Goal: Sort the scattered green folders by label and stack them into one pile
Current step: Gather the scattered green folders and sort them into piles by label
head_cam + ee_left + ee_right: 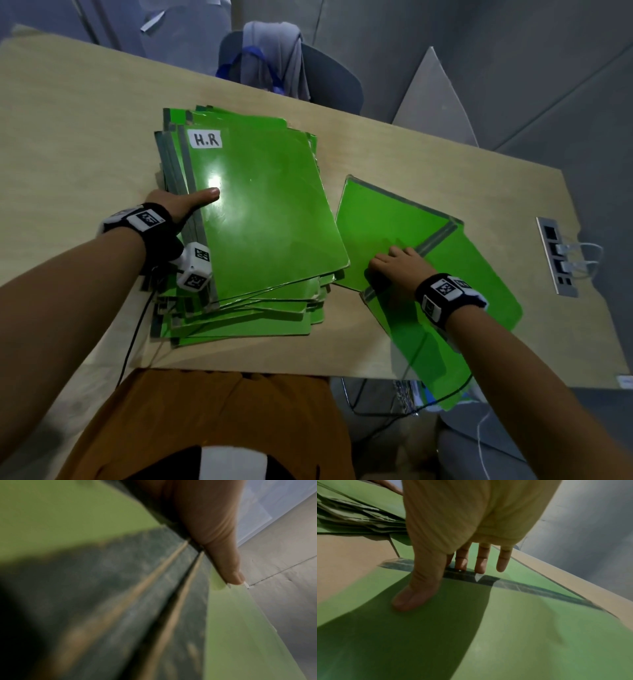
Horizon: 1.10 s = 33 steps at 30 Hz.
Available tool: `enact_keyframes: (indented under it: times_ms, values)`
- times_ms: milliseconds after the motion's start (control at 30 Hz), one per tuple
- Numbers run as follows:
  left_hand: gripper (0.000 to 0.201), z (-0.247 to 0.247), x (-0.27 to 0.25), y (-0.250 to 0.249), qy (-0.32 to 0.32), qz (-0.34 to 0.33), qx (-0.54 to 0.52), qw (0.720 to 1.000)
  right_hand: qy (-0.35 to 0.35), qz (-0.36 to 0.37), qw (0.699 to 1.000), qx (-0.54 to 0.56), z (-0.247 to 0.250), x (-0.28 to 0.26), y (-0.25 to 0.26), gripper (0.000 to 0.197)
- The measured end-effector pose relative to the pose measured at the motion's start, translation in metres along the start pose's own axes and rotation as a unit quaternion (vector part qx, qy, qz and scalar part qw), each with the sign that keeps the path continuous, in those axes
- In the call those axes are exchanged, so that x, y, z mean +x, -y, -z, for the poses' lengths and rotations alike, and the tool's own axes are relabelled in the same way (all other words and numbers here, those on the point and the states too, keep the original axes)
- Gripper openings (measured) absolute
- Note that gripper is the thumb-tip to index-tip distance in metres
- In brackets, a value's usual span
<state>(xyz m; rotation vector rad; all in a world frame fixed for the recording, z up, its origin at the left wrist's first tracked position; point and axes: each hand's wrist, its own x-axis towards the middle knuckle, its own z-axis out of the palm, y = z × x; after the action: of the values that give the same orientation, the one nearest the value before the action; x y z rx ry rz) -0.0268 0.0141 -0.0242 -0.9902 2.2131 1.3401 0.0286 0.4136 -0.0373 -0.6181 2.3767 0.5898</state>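
Observation:
A thick pile of green folders (270, 219) lies left of the table's centre, its top cover bearing a white label "H.R" (205, 139). My left hand (186, 205) holds the pile's grey spine edge, thumb flat on the top cover and fingers hidden beneath. The left wrist view shows that thumb (223, 561) along the stacked spines (137, 588). To the right lie two loose folders: a far one (387, 219) and a near one (486, 284) overhanging the front edge. My right hand (397, 265) rests flat across both, fingers (481, 566) straight, thumb (412, 599) pressing the near cover.
The wooden table (85, 154) has bare room left of the pile. A chair (329, 75) draped with a grey garment stands at the far edge. A socket strip (556, 257) with plugged cables sits at the right. A black cable (133, 335) trails off the front.

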Motion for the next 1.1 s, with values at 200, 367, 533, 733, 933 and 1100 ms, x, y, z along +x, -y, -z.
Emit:
enact_keyframes:
  times_ms: [200,367,533,733,933,1100]
  values:
    - [0.102,-0.001,0.002,0.002,-0.002,-0.001,-0.014,1.0,0.011,0.01,0.998,0.059,0.013,0.009,-0.005,0.027]
    - [0.105,0.0,0.003,0.002,0.001,0.002,-0.013,1.0,0.027,-0.07,0.985,0.154,0.061,0.001,-0.031,0.008]
    - [0.107,0.002,0.003,0.002,0.004,-0.001,-0.006,1.0,-0.186,-0.182,0.933,0.249,0.141,-0.022,-0.071,0.024]
    - [0.103,0.002,0.001,-0.001,0.006,-0.005,-0.001,1.0,-0.442,-0.194,0.857,0.178,0.213,-0.047,-0.076,0.063]
    - [0.1,0.002,-0.002,-0.003,0.014,-0.001,0.004,1.0,-0.47,-0.285,0.812,0.198,0.242,-0.054,-0.092,0.039]
    - [0.098,0.003,-0.006,-0.004,0.019,-0.001,0.01,1.0,-0.427,-0.249,0.859,0.133,0.244,-0.058,-0.097,0.054]
